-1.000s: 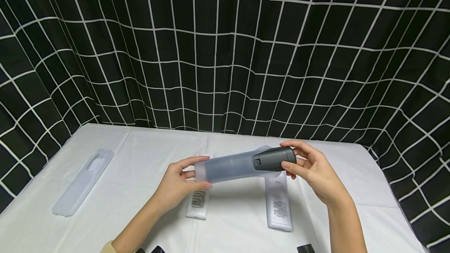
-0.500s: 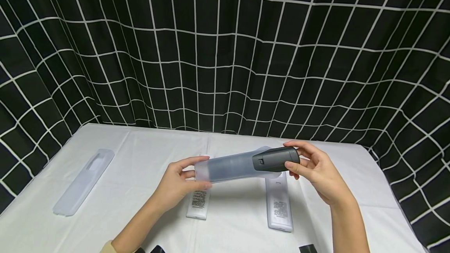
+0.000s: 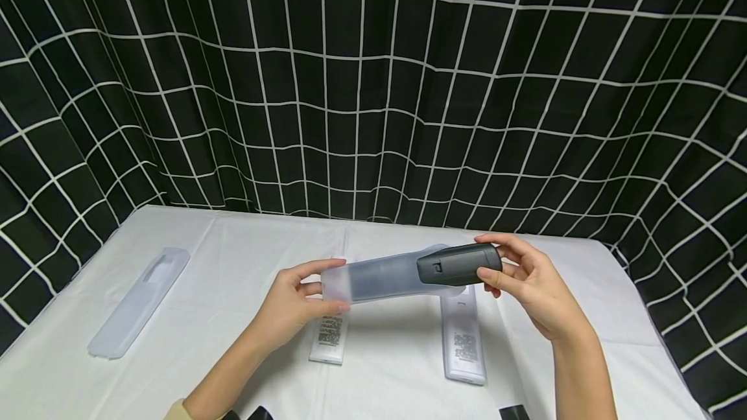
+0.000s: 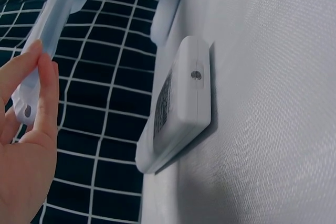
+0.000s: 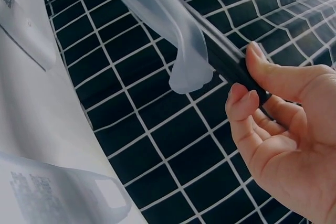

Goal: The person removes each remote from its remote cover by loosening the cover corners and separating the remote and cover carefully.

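Farther out of sleeve (image 3: 382, 279) in left hand (image 3: 294, 303): dark remote (image 3: 455, 266) in right hand (image 3: 528, 277), white remotes (image 3: 464, 336) part-hidden beneath

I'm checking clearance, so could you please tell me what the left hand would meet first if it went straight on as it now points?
Beyond the translucent sleeve it pinches, the left hand would probably first meet the dark device partly inside that sleeve; exact depth is unclear.
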`<action>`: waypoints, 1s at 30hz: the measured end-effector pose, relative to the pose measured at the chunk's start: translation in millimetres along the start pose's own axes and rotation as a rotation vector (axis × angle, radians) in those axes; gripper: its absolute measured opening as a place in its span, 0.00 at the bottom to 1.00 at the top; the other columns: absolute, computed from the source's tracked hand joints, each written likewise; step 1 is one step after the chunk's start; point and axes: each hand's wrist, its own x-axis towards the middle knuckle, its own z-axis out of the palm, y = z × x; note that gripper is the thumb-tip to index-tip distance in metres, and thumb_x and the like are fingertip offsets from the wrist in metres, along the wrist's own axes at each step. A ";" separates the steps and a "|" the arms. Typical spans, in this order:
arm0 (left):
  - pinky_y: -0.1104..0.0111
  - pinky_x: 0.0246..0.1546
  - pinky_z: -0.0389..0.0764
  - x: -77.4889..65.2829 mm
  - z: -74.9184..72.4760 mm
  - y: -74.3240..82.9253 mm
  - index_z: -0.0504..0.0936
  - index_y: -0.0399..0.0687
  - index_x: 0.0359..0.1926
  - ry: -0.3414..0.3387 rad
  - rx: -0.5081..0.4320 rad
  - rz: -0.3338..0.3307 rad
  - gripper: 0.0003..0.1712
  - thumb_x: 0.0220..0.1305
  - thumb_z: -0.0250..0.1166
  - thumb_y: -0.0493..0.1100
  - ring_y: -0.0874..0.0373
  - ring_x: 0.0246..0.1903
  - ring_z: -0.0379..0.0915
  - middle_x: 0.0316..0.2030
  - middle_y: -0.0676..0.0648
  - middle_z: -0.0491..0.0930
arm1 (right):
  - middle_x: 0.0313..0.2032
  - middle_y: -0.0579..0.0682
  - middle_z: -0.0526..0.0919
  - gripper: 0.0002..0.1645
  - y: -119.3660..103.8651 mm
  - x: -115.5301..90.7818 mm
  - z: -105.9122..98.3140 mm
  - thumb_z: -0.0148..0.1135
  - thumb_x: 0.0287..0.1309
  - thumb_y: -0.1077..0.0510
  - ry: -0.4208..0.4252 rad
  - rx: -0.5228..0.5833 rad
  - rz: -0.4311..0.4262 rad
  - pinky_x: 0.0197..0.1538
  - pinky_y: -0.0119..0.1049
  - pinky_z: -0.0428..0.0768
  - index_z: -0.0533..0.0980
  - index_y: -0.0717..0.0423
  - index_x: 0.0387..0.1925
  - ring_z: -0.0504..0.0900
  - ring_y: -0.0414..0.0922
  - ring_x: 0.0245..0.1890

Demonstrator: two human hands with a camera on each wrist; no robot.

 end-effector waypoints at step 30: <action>0.65 0.46 0.89 -1.4 -5.7 2.4 0.74 0.28 0.69 0.003 -0.001 -0.017 0.40 0.54 0.75 0.24 0.57 0.43 0.87 0.51 0.30 0.85 | 0.39 0.49 0.80 0.28 2.4 -2.3 -9.5 0.66 0.64 0.75 0.025 0.031 -0.006 0.32 0.31 0.78 0.82 0.45 0.58 0.82 0.42 0.26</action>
